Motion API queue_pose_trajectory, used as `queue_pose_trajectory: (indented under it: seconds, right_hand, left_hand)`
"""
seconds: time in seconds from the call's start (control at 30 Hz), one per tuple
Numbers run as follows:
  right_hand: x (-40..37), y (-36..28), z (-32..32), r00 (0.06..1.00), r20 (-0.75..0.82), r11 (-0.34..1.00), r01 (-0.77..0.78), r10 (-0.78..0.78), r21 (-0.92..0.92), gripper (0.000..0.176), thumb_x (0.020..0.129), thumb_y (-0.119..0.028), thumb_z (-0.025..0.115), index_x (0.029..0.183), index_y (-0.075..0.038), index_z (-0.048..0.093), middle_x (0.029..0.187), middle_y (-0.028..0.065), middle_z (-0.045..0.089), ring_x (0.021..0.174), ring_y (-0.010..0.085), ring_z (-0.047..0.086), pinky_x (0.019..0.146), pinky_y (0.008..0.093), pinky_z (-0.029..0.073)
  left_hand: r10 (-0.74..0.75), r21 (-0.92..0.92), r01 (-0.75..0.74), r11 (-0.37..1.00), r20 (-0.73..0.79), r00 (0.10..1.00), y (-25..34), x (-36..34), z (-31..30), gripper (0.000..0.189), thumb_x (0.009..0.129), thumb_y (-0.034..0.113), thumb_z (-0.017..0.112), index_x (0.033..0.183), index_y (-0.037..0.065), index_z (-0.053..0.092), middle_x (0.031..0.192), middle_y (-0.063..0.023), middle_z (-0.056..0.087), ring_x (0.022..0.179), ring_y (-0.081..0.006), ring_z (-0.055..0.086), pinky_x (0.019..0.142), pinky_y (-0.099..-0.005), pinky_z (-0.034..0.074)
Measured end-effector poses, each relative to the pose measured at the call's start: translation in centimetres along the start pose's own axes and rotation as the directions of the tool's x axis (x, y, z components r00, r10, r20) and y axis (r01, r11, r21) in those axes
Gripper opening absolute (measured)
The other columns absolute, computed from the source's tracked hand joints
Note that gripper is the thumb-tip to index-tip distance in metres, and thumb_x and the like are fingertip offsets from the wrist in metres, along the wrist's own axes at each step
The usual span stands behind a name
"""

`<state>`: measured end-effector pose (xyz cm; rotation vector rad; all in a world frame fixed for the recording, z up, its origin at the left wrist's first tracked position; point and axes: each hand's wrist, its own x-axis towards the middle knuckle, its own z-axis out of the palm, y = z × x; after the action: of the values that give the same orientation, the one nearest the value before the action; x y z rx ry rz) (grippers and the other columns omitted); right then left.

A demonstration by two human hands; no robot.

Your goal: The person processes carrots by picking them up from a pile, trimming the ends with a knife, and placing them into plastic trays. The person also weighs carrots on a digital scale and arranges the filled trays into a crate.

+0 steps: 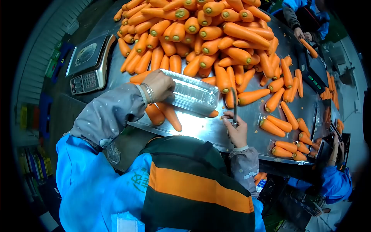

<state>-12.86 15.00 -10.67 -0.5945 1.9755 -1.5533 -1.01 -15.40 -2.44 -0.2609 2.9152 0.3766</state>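
My left hand (pixel 157 86) is closed on the near-left end of a clear plastic tray (pixel 193 92), which looks like one of a nested stack. The tray is tilted above the metal table's front part, with carrots (pixel 168 115) partly beneath it. To the right, my right hand (pixel 236 130) is closed around the lower end of a thin, dark, curved knife (pixel 234 103), its blade pointing away from me. The tray's far-right end is close to the knife but apart from my right hand. Behind both hands rises a large heap of carrots (pixel 201 34).
A digital scale (pixel 89 63) stands at the left of the metal table (pixel 193 131). Trays of carrots (pixel 276 125) sit at the right. Another scale (pixel 313 71) is at the far right. Co-workers (pixel 309 17) stand along the table's right side, one hand holding a carrot.
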Motion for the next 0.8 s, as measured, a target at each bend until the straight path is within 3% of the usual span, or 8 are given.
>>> queue_pose_trajectory:
  seconds: [0.07, 0.17, 0.23, 0.37, 0.5, 0.63, 0.73, 0.8]
  right_hand:
    - [-0.2, -1.7, 0.4, 0.982, 0.013, 0.965, -0.187, 0.188, 0.184, 0.028, 0.088, -0.018, 0.060, 0.112, -0.005, 0.059, 0.083, 0.0045, 0.066, 0.053, 0.0021, 0.046, 0.045, 0.0165, 0.037]
    - [-0.1, -2.7, 0.3, 0.989, 0.109, 0.868, -0.137, 0.096, 0.477, 0.042, 0.094, -0.028, 0.050, 0.125, 0.000, 0.047, 0.084, 0.0089, 0.065, 0.047, 0.0038, 0.044, 0.040, 0.0169, 0.037]
    - [-0.9, -3.3, -0.4, 0.978, 0.006, 0.884, -0.192, 0.209, 0.426, 0.041, 0.092, -0.024, 0.053, 0.124, 0.001, 0.047, 0.081, 0.0111, 0.064, 0.045, 0.0044, 0.042, 0.039, 0.0178, 0.035]
    - [-2.9, -1.3, -3.7, 0.911, -0.281, 0.872, -0.145, 0.302, 0.467, 0.041, 0.086, -0.017, 0.058, 0.122, 0.001, 0.049, 0.076, 0.0088, 0.062, 0.043, 0.0046, 0.039, 0.036, 0.0195, 0.030]
    - [-4.4, -0.5, -6.7, 0.834, -0.380, 0.889, -0.254, 0.400, 0.381, 0.035, 0.082, -0.009, 0.060, 0.116, -0.006, 0.052, 0.074, 0.0034, 0.060, 0.041, 0.0030, 0.036, 0.035, 0.0177, 0.024]
    - [-6.6, 4.8, -12.7, 0.813, -0.390, 0.882, -0.289, 0.432, 0.373, 0.031, 0.082, -0.013, 0.067, 0.109, -0.003, 0.056, 0.079, 0.0048, 0.060, 0.049, 0.0061, 0.043, 0.042, 0.0193, 0.034]
    - [-7.9, 12.3, -17.2, 0.795, -0.606, 0.913, -0.260, 0.017, -0.316, 0.032, 0.080, -0.015, 0.070, 0.105, 0.000, 0.058, 0.082, 0.0057, 0.059, 0.065, 0.0087, 0.050, 0.059, 0.0213, 0.042]
    - [-8.4, 9.5, -16.0, 0.732, -0.681, 0.810, -0.407, 0.014, -0.422, 0.032, 0.080, -0.016, 0.071, 0.102, 0.003, 0.059, 0.086, 0.0049, 0.059, 0.077, 0.0111, 0.051, 0.073, 0.0243, 0.043]
  left_hand:
    - [0.120, 0.051, -0.111, 0.993, -0.256, 0.959, 0.7, -0.9, -0.4, 0.015, 0.063, 0.014, 0.073, 0.067, 0.008, 0.060, 0.067, -0.0046, 0.060, 0.069, -0.0243, 0.058, 0.078, -0.0374, 0.044]
    - [0.300, 0.129, -0.272, 0.954, -0.482, 0.823, 3.6, -2.4, 0.8, 0.014, 0.059, 0.007, 0.066, 0.067, 0.008, 0.054, 0.064, -0.0057, 0.052, 0.065, -0.0239, 0.055, 0.073, -0.0388, 0.043]
    - [0.421, 0.069, -0.481, 0.874, -0.604, 0.677, 6.9, -2.1, 3.5, 0.012, 0.057, 0.008, 0.061, 0.064, 0.008, 0.051, 0.065, -0.0070, 0.048, 0.064, -0.0248, 0.053, 0.071, -0.0372, 0.042]
    - [0.480, 0.047, -0.599, 0.799, -0.651, 0.589, 11.6, -0.2, 8.7, 0.013, 0.058, 0.013, 0.059, 0.061, 0.009, 0.047, 0.064, -0.0044, 0.044, 0.066, -0.0212, 0.049, 0.073, -0.0358, 0.042]
    - [0.498, -0.209, -0.722, 0.660, -0.597, 0.629, 11.3, -0.8, 5.6, 0.022, 0.066, 0.016, 0.066, 0.084, 0.009, 0.058, 0.086, -0.0061, 0.054, 0.088, -0.0243, 0.053, 0.085, -0.0387, 0.041]
    - [0.002, -0.349, -0.338, 0.874, -0.693, 0.721, 1.0, -3.1, 5.6, 0.034, 0.062, -0.002, 0.063, 0.095, 0.008, 0.060, 0.094, -0.0108, 0.060, 0.092, -0.0321, 0.057, 0.083, -0.0394, 0.044]
    - [-0.299, -0.300, 0.147, 0.943, -0.562, 0.771, -8.7, -6.5, 4.9, 0.034, 0.061, -0.004, 0.057, 0.093, 0.006, 0.061, 0.091, -0.0144, 0.063, 0.090, -0.0355, 0.059, 0.082, -0.0413, 0.047]
    - [-0.429, -0.135, 0.407, 0.903, -0.288, 0.856, -13.2, -8.0, 5.7, 0.041, 0.064, 0.002, 0.059, 0.104, 0.004, 0.054, 0.096, -0.0160, 0.061, 0.094, -0.0365, 0.057, 0.087, -0.0434, 0.043]
